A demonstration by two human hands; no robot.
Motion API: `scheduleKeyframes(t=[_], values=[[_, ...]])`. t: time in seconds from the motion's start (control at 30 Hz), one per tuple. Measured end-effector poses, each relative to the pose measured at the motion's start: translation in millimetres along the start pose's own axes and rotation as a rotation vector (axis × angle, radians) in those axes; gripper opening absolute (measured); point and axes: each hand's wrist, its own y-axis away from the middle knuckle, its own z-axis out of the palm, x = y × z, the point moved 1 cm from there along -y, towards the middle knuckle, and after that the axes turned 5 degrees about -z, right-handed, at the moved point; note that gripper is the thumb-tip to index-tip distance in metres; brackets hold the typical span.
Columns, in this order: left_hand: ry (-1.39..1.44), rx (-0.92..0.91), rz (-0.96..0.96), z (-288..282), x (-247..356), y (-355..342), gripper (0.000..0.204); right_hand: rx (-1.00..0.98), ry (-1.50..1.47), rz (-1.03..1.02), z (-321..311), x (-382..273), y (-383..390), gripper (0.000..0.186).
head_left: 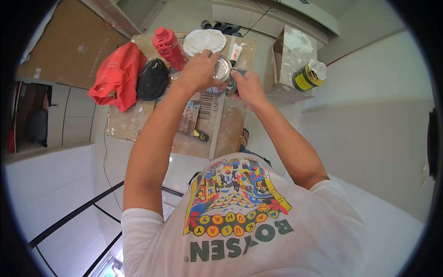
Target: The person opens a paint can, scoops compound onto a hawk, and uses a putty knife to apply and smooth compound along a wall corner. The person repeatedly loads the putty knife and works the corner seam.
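My left hand (199, 73) is wrapped round a small round metal can (223, 68) with a silvery top, steadying it over the cardboard surface. Close beside the can, my right hand (250, 88) is closed on a flat grey piece (231, 87), perhaps a scraper blade; the fingers hide much of it. A putty knife with a yellow-and-black handle (200, 135) and a broad stained blade (188, 117) lies nearer me on the cardboard. Past my left hand stand a red bottle (170, 48) and a round white cloth-like thing (204, 41).
The large taped cardboard box (230, 134) serves as the work surface. On its left lie a red bag (119, 76) and a black oval object (152, 79). A white tube (235, 53) lies behind the can. At right, another carton (295, 41) stands by a yellow-and-black tub (306, 79).
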Motion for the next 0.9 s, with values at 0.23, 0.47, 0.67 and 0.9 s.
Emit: scheduleKeyframes(t=[0.23,0.47,0.67,0.9], values=[[0.005,0.064,0.094,3,-3,-11,0.103,-0.016,-0.576,-0.004,2,28,-7,0.026],[-0.009,0.044,0.089,1,-1,-10,0.105,0.042,-0.22,-0.137,5,31,-11,0.028],[0.004,0.032,0.11,1,-3,-15,0.106,-0.029,-0.747,-0.02,12,47,-14,0.029],[-0.019,0.081,0.128,3,-1,-14,0.106,0.014,-0.68,-0.052,12,38,-10,0.031]])
